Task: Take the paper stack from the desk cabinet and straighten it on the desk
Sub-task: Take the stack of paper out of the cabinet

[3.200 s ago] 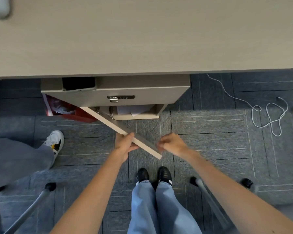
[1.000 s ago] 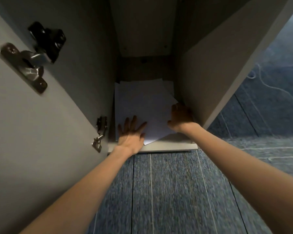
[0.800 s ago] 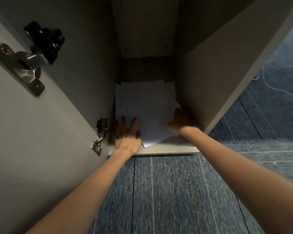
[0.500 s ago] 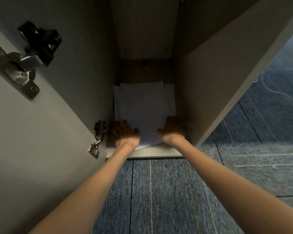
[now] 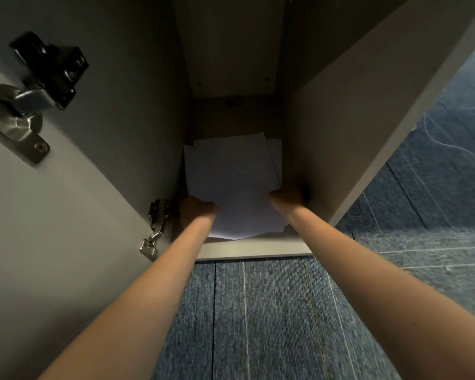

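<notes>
Paper stack [image 5: 231,182], white, loose and unevenly fanned, lying on the cabinet floor [image 5: 252,249] inside the open desk cabinet [image 5: 327,138], far edges slewed toward the back wall, near edge curling just short of the floor's front lip. Left hand [image 5: 196,211] at the stack's near left corner, grip pinching the left edge of the sheets, fingers hidden under the paper. Right hand [image 5: 287,196] at the near right edge, close against the cabinet's right wall, grip likewise closed on the sheets. Both forearms stretched forward from the bottom corners of the view. Open cabinet door [image 5: 66,215] to the left, with an upper hinge [image 5: 30,91] and a lower hinge [image 5: 155,226] in metal. Blue-grey carpet [image 5: 258,319] below the cabinet's front edge; thin white cable [image 5: 450,141] on the carpet at far right.
</notes>
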The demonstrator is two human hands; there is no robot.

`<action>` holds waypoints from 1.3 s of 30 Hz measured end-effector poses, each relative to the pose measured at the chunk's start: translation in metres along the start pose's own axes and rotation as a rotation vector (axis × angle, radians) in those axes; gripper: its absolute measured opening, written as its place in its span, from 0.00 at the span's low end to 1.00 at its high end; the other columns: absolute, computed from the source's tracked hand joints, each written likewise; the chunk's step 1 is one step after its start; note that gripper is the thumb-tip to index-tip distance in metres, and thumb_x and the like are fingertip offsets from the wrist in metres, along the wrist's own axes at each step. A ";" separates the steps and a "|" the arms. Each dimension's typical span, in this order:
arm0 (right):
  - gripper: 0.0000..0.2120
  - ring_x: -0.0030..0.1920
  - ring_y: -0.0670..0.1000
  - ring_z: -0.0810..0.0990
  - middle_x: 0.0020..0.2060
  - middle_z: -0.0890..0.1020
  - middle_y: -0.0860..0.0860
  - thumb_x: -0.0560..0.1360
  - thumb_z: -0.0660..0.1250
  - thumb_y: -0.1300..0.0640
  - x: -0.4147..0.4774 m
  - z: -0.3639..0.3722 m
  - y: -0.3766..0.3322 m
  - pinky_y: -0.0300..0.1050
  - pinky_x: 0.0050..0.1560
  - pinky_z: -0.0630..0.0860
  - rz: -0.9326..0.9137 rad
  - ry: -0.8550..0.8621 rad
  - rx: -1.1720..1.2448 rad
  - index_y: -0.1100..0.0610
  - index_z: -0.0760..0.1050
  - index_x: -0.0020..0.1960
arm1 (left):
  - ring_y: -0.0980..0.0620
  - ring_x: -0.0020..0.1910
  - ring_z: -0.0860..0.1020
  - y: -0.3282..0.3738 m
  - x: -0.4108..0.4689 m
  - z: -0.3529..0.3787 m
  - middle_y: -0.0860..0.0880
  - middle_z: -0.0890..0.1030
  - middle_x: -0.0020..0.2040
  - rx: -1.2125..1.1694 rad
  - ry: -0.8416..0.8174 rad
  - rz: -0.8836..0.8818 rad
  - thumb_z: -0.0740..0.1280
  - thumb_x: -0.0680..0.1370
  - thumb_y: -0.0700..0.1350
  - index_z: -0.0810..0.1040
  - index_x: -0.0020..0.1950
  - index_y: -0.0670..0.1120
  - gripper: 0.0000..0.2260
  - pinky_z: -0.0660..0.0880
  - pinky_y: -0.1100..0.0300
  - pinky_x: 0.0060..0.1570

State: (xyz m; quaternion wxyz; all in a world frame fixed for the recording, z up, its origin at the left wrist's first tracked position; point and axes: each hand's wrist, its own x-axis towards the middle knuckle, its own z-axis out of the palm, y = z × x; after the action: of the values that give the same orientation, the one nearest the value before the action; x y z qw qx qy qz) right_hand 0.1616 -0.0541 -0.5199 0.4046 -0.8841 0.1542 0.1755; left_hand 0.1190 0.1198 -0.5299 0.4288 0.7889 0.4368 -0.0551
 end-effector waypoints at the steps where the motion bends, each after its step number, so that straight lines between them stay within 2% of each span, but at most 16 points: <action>1: 0.10 0.54 0.60 0.77 0.53 0.76 0.60 0.76 0.63 0.59 0.001 0.000 0.002 0.49 0.49 0.75 0.004 -0.008 -0.002 0.62 0.74 0.55 | 0.40 0.66 0.75 -0.002 0.002 0.000 0.40 0.76 0.67 -0.052 -0.031 0.002 0.77 0.66 0.44 0.73 0.68 0.38 0.33 0.76 0.49 0.60; 3: 0.18 0.61 0.62 0.75 0.60 0.76 0.61 0.75 0.65 0.59 0.001 0.000 0.002 0.53 0.59 0.76 0.001 -0.029 -0.024 0.64 0.72 0.63 | 0.41 0.66 0.73 -0.007 0.004 0.001 0.43 0.75 0.68 -0.167 -0.118 -0.013 0.75 0.68 0.41 0.73 0.68 0.40 0.29 0.74 0.51 0.58; 6: 0.23 0.64 0.63 0.72 0.64 0.74 0.61 0.73 0.67 0.54 0.001 0.005 0.001 0.56 0.62 0.74 0.029 -0.040 -0.125 0.64 0.72 0.65 | 0.42 0.66 0.72 -0.013 -0.001 0.004 0.44 0.74 0.68 -0.314 -0.146 -0.002 0.69 0.74 0.41 0.73 0.68 0.41 0.22 0.69 0.55 0.54; 8: 0.28 0.67 0.64 0.69 0.67 0.71 0.62 0.72 0.68 0.52 0.001 0.008 0.000 0.57 0.64 0.72 0.030 -0.013 -0.206 0.62 0.69 0.68 | 0.43 0.67 0.71 -0.015 -0.004 0.005 0.43 0.73 0.69 -0.401 -0.124 0.013 0.66 0.76 0.41 0.71 0.70 0.42 0.22 0.68 0.55 0.58; 11: 0.19 0.64 0.62 0.73 0.60 0.76 0.60 0.76 0.64 0.56 -0.007 0.003 -0.004 0.48 0.56 0.72 -0.071 -0.048 -0.116 0.62 0.72 0.65 | 0.43 0.67 0.72 -0.011 -0.015 -0.001 0.42 0.74 0.69 -0.448 -0.117 0.062 0.64 0.78 0.39 0.69 0.71 0.42 0.21 0.68 0.54 0.62; 13: 0.19 0.64 0.61 0.74 0.60 0.76 0.60 0.76 0.63 0.60 -0.014 -0.003 -0.007 0.48 0.53 0.71 -0.083 -0.069 0.026 0.62 0.70 0.67 | 0.43 0.66 0.73 -0.006 -0.024 -0.007 0.42 0.74 0.68 -0.463 -0.101 0.084 0.63 0.79 0.38 0.69 0.71 0.43 0.20 0.69 0.55 0.60; 15: 0.24 0.66 0.61 0.73 0.66 0.73 0.59 0.76 0.63 0.60 -0.027 -0.010 -0.014 0.50 0.57 0.73 -0.079 -0.061 0.085 0.63 0.65 0.71 | 0.45 0.64 0.74 -0.002 -0.037 -0.016 0.43 0.75 0.67 -0.466 -0.097 0.119 0.63 0.79 0.38 0.69 0.70 0.43 0.19 0.68 0.58 0.57; 18: 0.27 0.66 0.60 0.73 0.68 0.72 0.61 0.75 0.63 0.58 -0.064 -0.032 -0.030 0.50 0.61 0.72 -0.056 -0.046 -0.025 0.63 0.62 0.72 | 0.48 0.63 0.73 0.007 -0.069 -0.043 0.47 0.75 0.66 -0.433 -0.100 0.118 0.64 0.78 0.40 0.69 0.71 0.43 0.21 0.66 0.62 0.56; 19: 0.28 0.63 0.60 0.75 0.65 0.74 0.61 0.75 0.63 0.56 -0.079 -0.042 -0.035 0.49 0.58 0.73 -0.061 -0.051 -0.088 0.63 0.63 0.72 | 0.48 0.61 0.73 0.011 -0.082 -0.053 0.48 0.75 0.63 -0.424 -0.102 0.104 0.64 0.78 0.39 0.69 0.71 0.43 0.21 0.66 0.63 0.56; 21: 0.25 0.51 0.58 0.78 0.51 0.77 0.56 0.75 0.63 0.56 -0.112 -0.062 -0.046 0.46 0.47 0.72 -0.059 -0.069 -0.168 0.64 0.66 0.70 | 0.48 0.55 0.73 0.022 -0.109 -0.076 0.48 0.76 0.60 -0.386 -0.108 0.039 0.64 0.78 0.36 0.72 0.67 0.41 0.18 0.67 0.62 0.54; 23: 0.23 0.48 0.58 0.78 0.46 0.76 0.56 0.75 0.63 0.59 -0.143 -0.083 -0.062 0.46 0.44 0.71 -0.024 -0.076 -0.144 0.67 0.67 0.67 | 0.47 0.52 0.73 0.036 -0.135 -0.099 0.42 0.77 0.62 -0.324 -0.099 -0.017 0.64 0.77 0.36 0.74 0.60 0.39 0.12 0.69 0.59 0.50; 25: 0.24 0.57 0.62 0.78 0.55 0.78 0.60 0.75 0.62 0.63 -0.176 -0.106 -0.078 0.51 0.54 0.74 -0.002 -0.084 -0.129 0.66 0.63 0.70 | 0.45 0.57 0.74 0.052 -0.166 -0.123 0.40 0.75 0.65 -0.239 -0.119 -0.015 0.64 0.78 0.39 0.72 0.62 0.40 0.12 0.70 0.56 0.56; 27: 0.32 0.66 0.64 0.73 0.66 0.73 0.62 0.76 0.61 0.66 -0.208 -0.128 -0.095 0.54 0.65 0.70 0.018 -0.124 -0.135 0.65 0.51 0.75 | 0.42 0.68 0.70 0.065 -0.196 -0.147 0.43 0.70 0.72 -0.204 -0.151 -0.003 0.62 0.79 0.39 0.67 0.72 0.41 0.20 0.67 0.54 0.66; 28: 0.34 0.67 0.64 0.71 0.68 0.71 0.63 0.76 0.60 0.67 -0.223 -0.137 -0.101 0.55 0.66 0.70 0.023 -0.146 -0.130 0.64 0.47 0.76 | 0.42 0.70 0.69 0.072 -0.212 -0.159 0.43 0.69 0.73 -0.202 -0.161 -0.009 0.62 0.79 0.37 0.64 0.74 0.42 0.23 0.66 0.54 0.68; 33: 0.23 0.61 0.65 0.75 0.62 0.73 0.64 0.75 0.59 0.67 -0.298 -0.185 -0.123 0.56 0.60 0.73 0.077 -0.228 -0.126 0.64 0.56 0.68 | 0.41 0.61 0.77 0.084 -0.281 -0.217 0.42 0.77 0.65 -0.171 -0.204 -0.112 0.62 0.78 0.36 0.71 0.69 0.42 0.19 0.74 0.50 0.62; 39: 0.27 0.63 0.63 0.73 0.65 0.72 0.63 0.75 0.58 0.69 -0.390 -0.247 -0.141 0.54 0.63 0.72 0.221 -0.313 -0.069 0.64 0.52 0.71 | 0.46 0.52 0.76 0.098 -0.375 -0.285 0.42 0.78 0.63 -0.183 -0.287 -0.199 0.62 0.79 0.35 0.71 0.68 0.41 0.17 0.75 0.53 0.55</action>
State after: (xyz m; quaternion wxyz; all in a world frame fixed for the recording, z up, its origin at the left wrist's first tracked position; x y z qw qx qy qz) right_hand -0.0814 -0.1050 -0.1059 0.3712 -0.8372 0.1795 0.3592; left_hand -0.1207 0.0617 -0.1168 0.5489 0.6836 0.4503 -0.1693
